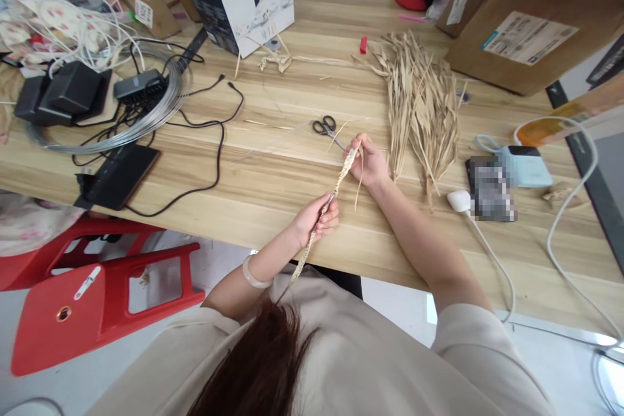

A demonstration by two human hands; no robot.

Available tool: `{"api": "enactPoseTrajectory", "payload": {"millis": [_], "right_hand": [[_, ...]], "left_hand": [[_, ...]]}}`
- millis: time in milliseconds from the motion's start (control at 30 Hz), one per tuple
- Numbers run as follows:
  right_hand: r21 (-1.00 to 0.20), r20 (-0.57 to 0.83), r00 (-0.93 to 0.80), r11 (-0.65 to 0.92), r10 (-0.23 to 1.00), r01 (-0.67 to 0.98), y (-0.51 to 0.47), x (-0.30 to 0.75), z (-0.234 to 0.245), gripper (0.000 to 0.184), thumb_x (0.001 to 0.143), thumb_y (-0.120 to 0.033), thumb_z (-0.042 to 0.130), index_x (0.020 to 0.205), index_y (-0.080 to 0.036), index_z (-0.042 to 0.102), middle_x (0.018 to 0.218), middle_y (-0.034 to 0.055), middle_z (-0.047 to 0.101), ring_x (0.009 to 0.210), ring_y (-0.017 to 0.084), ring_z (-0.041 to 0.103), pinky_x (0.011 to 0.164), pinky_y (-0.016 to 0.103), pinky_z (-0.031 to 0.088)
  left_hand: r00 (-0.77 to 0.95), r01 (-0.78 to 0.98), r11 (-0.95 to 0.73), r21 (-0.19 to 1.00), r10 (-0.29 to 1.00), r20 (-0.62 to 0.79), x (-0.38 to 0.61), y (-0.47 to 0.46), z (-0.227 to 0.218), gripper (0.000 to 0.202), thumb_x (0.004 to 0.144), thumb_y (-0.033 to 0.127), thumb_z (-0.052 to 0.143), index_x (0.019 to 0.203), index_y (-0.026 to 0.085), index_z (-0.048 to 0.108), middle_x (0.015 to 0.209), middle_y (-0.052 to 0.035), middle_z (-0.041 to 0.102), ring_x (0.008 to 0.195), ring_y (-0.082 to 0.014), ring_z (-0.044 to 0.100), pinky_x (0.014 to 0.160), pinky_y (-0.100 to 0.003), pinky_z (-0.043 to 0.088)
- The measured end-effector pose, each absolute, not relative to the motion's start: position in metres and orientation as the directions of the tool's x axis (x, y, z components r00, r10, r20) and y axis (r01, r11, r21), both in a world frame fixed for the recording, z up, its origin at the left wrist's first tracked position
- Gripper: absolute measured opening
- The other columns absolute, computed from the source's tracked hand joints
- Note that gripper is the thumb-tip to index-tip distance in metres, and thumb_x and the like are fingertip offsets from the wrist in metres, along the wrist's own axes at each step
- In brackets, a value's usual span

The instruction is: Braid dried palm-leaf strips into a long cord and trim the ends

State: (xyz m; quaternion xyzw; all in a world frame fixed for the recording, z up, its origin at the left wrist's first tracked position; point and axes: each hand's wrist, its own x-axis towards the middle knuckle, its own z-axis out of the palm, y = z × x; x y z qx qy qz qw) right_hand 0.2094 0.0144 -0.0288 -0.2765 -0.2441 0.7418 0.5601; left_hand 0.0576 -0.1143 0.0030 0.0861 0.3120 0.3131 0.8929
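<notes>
A long, narrow braided straw strip [345, 168] runs slantwise from my right hand down through my left hand toward my chest. My left hand [318, 216] is closed round its middle, where a thin dark length shows along the strip. At the upper end my right hand [369, 161] pinches the strip between thumb and fingers. A loose strand of straw [359, 185] hangs down beside that hand. Just beyond it, on the table, lie black-handled scissors [324, 125], their blades pointing toward my right hand. To the right is a bundle of dry straw leaves [422, 104].
Cables, a wire coil [146, 133] and black adapters [73, 91] crowd the table's left. Behind stand a white box [266, 6] and a large cardboard box [517, 26]. A blue power bank [529, 166] lies at right. Red stools [58, 318] stand at lower left.
</notes>
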Motion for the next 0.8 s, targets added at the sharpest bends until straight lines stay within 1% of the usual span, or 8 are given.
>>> {"api": "enactPoseTrajectory", "payload": {"millis": [167,267,367,433,533,600,700,800], "right_hand": [[-0.688,-0.122,-0.234,-0.252,0.964,-0.681,0.014,0.209,-0.03,0.021,0.088,-0.026,0.056,0.069,-0.021,0.049,0.059,-0.0081,0.048,0.045,0.004,0.039,0.051,0.018,0.042],[-0.683,-0.122,-0.25,-0.264,0.961,-0.681,0.013,0.208,-0.03,0.02,0.088,-0.025,0.056,0.069,-0.021,0.05,0.058,-0.0081,0.05,0.045,0.004,0.04,0.052,0.018,0.043],[-0.664,-0.123,-0.292,-0.297,0.949,-0.686,0.008,0.205,-0.029,0.018,0.088,-0.022,0.054,0.07,-0.021,0.052,0.058,-0.0077,0.052,0.045,0.004,0.042,0.053,0.018,0.044],[-0.662,-0.13,-0.322,-0.324,0.938,-0.676,0.004,0.202,-0.028,0.018,0.087,-0.023,0.056,0.07,-0.021,0.053,0.059,-0.0075,0.053,0.045,0.004,0.042,0.052,0.018,0.044],[-0.669,-0.144,-0.356,-0.356,0.923,-0.653,-0.004,0.196,-0.026,0.017,0.086,-0.026,0.059,0.071,-0.021,0.053,0.059,-0.0071,0.055,0.044,0.005,0.043,0.049,0.018,0.043],[-0.662,-0.146,-0.372,-0.37,0.917,-0.651,-0.009,0.193,-0.024,0.017,0.085,-0.027,0.059,0.071,-0.021,0.053,0.06,-0.0067,0.056,0.045,0.005,0.043,0.049,0.018,0.043],[-0.64,-0.159,-0.384,-0.391,0.91,-0.661,-0.013,0.19,-0.022,0.017,0.086,-0.026,0.058,0.071,-0.021,0.052,0.061,-0.0069,0.055,0.047,0.005,0.045,0.052,0.018,0.045],[-0.622,-0.181,-0.382,-0.407,0.906,-0.669,-0.015,0.189,-0.021,0.017,0.087,-0.026,0.057,0.07,-0.021,0.052,0.06,-0.0072,0.054,0.047,0.005,0.046,0.054,0.019,0.046]], "left_hand": [[0.55,-0.484,0.786,0.385,0.615,-0.565,0.059,-0.113,0.006,0.039,0.095,0.038,0.037,0.066,0.014,0.048,0.04,0.0069,0.034,0.029,-0.0026,0.027,0.029,-0.011,0.021],[0.489,-0.455,0.775,0.439,0.63,-0.603,0.061,-0.11,0.008,0.039,0.096,0.039,0.035,0.074,0.013,0.054,0.043,0.0044,0.043,0.031,-0.0032,0.033,0.03,-0.012,0.023],[0.462,-0.42,0.737,0.53,0.676,-0.574,0.063,-0.104,0.009,0.039,0.095,0.043,0.036,0.082,0.012,0.056,0.047,0.0016,0.052,0.031,-0.0043,0.038,0.032,-0.014,0.024],[0.435,-0.418,0.694,0.586,0.72,-0.541,0.064,-0.1,0.009,0.039,0.093,0.047,0.04,0.085,0.013,0.057,0.048,0.0014,0.054,0.031,-0.0047,0.04,0.033,-0.014,0.024],[0.381,-0.456,0.618,0.64,0.786,-0.487,0.064,-0.097,0.009,0.036,0.092,0.046,0.043,0.083,0.013,0.055,0.042,0.0046,0.047,0.029,-0.0043,0.035,0.034,-0.014,0.022],[0.383,-0.496,0.594,0.633,0.804,-0.454,0.063,-0.099,0.01,0.033,0.094,0.041,0.042,0.077,0.014,0.052,0.037,0.0069,0.04,0.028,-0.004,0.03,0.034,-0.015,0.019],[0.428,-0.515,0.612,0.6,0.79,-0.438,0.061,-0.102,0.012,0.034,0.096,0.036,0.039,0.071,0.015,0.047,0.035,0.008,0.033,0.028,-0.004,0.025,0.035,-0.014,0.018],[0.437,-0.501,0.625,0.598,0.78,-0.448,0.059,-0.105,0.014,0.035,0.097,0.034,0.036,0.07,0.016,0.046,0.033,0.0086,0.028,0.028,-0.0041,0.021,0.035,-0.014,0.016]]}}
